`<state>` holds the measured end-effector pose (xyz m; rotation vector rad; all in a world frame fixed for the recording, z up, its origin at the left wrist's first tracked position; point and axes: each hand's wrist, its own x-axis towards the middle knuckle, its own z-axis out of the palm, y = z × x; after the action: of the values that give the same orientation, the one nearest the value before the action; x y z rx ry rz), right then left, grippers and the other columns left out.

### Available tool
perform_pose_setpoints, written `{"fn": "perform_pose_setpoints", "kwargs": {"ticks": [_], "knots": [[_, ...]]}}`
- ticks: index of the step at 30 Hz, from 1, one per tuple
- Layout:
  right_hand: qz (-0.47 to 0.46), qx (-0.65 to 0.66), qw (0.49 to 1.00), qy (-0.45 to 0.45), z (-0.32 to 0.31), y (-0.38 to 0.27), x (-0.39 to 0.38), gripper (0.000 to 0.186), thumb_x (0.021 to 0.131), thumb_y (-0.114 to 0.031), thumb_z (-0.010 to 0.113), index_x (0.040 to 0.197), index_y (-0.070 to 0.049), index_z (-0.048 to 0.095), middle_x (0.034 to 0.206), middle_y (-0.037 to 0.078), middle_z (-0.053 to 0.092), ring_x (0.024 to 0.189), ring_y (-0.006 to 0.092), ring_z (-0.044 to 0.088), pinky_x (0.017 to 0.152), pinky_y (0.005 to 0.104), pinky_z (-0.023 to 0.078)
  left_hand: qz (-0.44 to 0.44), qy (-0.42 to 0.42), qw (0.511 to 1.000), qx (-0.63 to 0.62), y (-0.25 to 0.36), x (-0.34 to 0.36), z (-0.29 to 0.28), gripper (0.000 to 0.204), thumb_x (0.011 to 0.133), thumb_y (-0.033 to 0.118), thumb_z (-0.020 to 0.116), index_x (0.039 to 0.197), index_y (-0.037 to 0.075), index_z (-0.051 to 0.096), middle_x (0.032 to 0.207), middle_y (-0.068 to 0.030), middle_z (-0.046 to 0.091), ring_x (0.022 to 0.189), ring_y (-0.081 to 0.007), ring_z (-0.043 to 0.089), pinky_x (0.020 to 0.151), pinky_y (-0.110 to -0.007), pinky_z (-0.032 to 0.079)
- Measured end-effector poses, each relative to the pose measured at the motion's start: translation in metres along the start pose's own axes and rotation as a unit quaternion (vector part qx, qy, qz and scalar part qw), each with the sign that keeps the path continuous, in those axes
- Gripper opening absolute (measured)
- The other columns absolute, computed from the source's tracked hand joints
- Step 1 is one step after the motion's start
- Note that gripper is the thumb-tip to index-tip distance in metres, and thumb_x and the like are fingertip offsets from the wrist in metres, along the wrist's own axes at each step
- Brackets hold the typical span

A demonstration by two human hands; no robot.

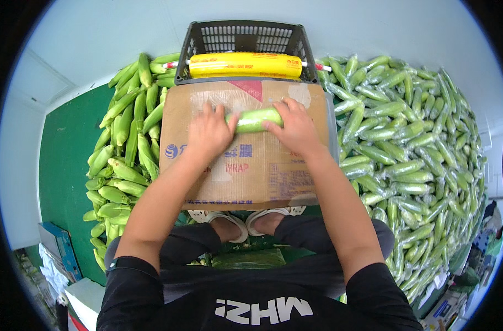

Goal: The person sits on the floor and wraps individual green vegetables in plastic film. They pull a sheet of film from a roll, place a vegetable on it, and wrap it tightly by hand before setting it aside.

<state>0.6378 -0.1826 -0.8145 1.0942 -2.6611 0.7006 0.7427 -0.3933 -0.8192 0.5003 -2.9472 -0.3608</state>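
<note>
Rear wall (130,33): pale, smooth, brightly lit. Left wall (22,165): white, meeting it at a corner. Floor (64,149): green, edged by a white strip (78,92).

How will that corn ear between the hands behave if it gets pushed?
The corn ear would probably roll if nudged along the flat cardboard box, given its rounded shape. Its glossy surface looks film-wrapped, so it may be somewhat slippery. It seems stiff, running straight between the left hand and right hand without visible sag.
</note>
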Motion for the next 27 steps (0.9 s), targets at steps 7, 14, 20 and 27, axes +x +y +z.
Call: {"fn": "perform_pose_setpoints", "kwargs": {"ticks": [7,14,20,27], "knots": [[0.281,0.211,0.924,-0.151,0.012,0.035,0.011,0.071,0.098,-0.065,0.054,0.103,0.004,0.069,0.095,0.023,0.071,0.090,0.0394,0.069,0.083,0.0468,0.054,0.262,0.211,0.940,-0.044,-0.026,0.033,0.030,0.058,0.094,0.049,0.065,0.132,0.006,0.054,0.112,-0.0180,0.060,0.088,-0.0369,0.067,0.073,-0.047,0.056],[0.182,-0.049,0.867,-0.461,-0.060,-0.029,-0.051,0.051,0.099,-0.050,0.061,0.105,0.000,0.073,0.113,0.018,0.070,0.112,0.0300,0.065,0.087,0.0466,0.055,0.195,-0.316,0.922,-0.112,-0.004,-0.096,-0.050,0.064,0.095,0.050,0.065,0.136,0.002,0.052,0.103,-0.0257,0.070,0.088,-0.0432,0.072,0.081,-0.053,0.057],[-0.161,0.021,0.986,-0.049,0.006,-0.084,-0.073,0.033,0.089,-0.024,0.068,0.118,-0.007,0.068,0.113,0.011,0.066,0.114,0.0278,0.060,0.103,0.0467,0.043,0.043,-0.370,0.925,0.081,-0.016,-0.030,-0.037,0.060,0.103,0.043,0.049,0.143,-0.001,0.049,0.127,-0.0285,0.066,0.118,-0.0393,0.065,0.098,-0.054,0.051],[-0.268,-0.059,0.935,-0.227,-0.007,-0.101,-0.075,0.036,0.080,-0.014,0.068,0.116,-0.011,0.068,0.109,0.005,0.067,0.111,0.0255,0.060,0.098,0.0417,0.043,0.179,-0.049,0.970,0.157,-0.071,-0.026,0.017,0.053,0.096,0.020,0.050,0.147,0.002,0.049,0.161,-0.0201,0.039,0.147,-0.0308,0.042,0.116,-0.056,0.034]]}}
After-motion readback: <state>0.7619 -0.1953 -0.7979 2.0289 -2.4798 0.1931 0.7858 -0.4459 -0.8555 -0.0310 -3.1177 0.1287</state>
